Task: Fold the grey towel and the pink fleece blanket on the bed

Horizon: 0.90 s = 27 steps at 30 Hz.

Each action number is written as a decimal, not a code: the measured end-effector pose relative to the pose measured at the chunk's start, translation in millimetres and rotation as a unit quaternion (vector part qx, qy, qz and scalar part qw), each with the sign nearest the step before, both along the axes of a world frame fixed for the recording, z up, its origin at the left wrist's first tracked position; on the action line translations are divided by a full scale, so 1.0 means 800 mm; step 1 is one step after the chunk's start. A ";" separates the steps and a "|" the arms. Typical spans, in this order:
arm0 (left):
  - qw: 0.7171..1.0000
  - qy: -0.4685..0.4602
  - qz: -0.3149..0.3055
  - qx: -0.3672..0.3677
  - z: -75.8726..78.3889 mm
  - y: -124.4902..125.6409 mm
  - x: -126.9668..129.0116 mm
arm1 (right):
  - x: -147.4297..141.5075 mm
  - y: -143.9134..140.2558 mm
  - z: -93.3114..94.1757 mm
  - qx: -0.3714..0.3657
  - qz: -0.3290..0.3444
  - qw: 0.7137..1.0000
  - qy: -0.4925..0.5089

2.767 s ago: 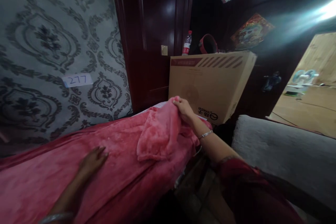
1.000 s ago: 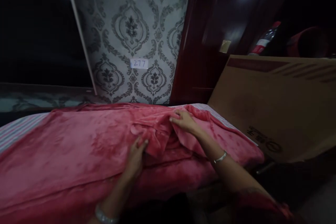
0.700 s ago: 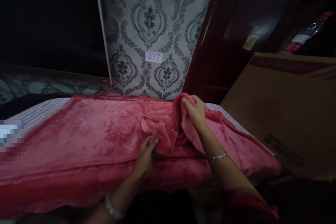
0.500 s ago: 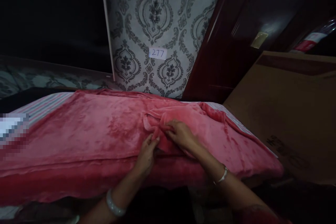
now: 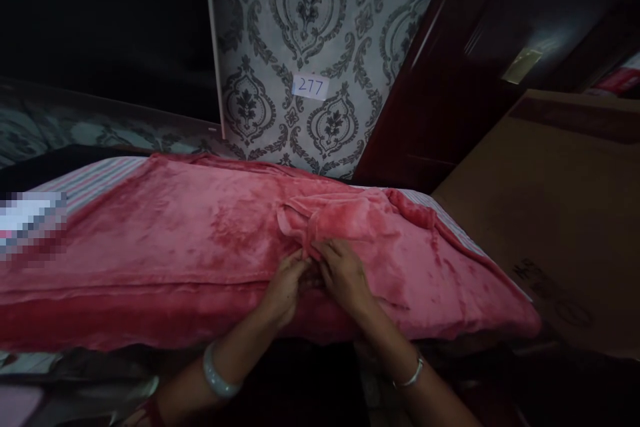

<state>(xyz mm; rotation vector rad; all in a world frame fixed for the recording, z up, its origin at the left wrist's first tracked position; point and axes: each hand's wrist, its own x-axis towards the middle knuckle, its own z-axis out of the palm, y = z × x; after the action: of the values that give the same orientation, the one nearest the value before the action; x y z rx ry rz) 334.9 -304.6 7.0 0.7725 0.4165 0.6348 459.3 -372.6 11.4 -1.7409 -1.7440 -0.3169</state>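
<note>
A pink plush cloth (image 5: 190, 220) lies spread over a long surface; whether it is a blanket or a garment I cannot tell. Near its middle the cloth is gathered into a raised, looped fold (image 5: 295, 220). My left hand (image 5: 285, 287) pinches this gathered part from the left, thumb and fingers pressed together. From the right, my right hand (image 5: 345, 273) grips the same bunch with bent fingers. The two hands are close together, their fingertips almost meeting, and the bit of cloth between them is partly hidden.
Striped cloth (image 5: 107, 177) shows beneath the pink one at both ends. A large cardboard box (image 5: 560, 213) stands at the right. Behind are a dark screen (image 5: 105, 27), patterned wallpaper, a paper label (image 5: 311, 87) reading 277 and a dark red door (image 5: 450, 67).
Both hands have drawn closer together on the gathered cloth, and the right hand has come slightly nearer to me. The view has shifted a little.
</note>
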 end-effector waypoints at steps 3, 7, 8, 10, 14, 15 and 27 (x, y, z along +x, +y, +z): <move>1.000 -0.003 0.014 0.006 -0.001 0.002 -0.001 | -0.004 -0.009 -0.003 0.004 0.011 1.000 -0.007; 0.998 0.001 -0.001 0.058 0.001 0.002 -0.004 | 0.000 -0.014 -0.010 0.016 -0.004 1.000 0.003; 0.996 0.003 -0.019 0.084 0.001 0.003 -0.005 | 0.002 -0.014 -0.012 0.032 -0.013 0.999 0.012; 0.988 0.025 -0.038 0.150 0.003 0.013 -0.007 | 0.006 -0.014 -0.017 0.070 -0.028 0.997 0.025; 0.901 0.167 0.112 0.383 0.007 0.075 -0.001 | 0.005 -0.022 -0.026 0.128 -0.019 0.991 0.029; 0.851 0.208 0.153 0.457 0.009 0.096 0.006 | 0.003 -0.026 -0.029 0.140 -0.015 0.990 0.028; 0.718 0.321 0.097 0.609 0.012 0.246 0.112 | -0.012 -0.061 -0.061 0.177 -0.004 0.983 0.047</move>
<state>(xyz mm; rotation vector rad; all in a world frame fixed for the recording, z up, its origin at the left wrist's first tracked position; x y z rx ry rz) 424.6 -108.0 16.5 2.2951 0.7147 0.8057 449.9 -421.3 -37.8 -1.4810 -1.5078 -0.5069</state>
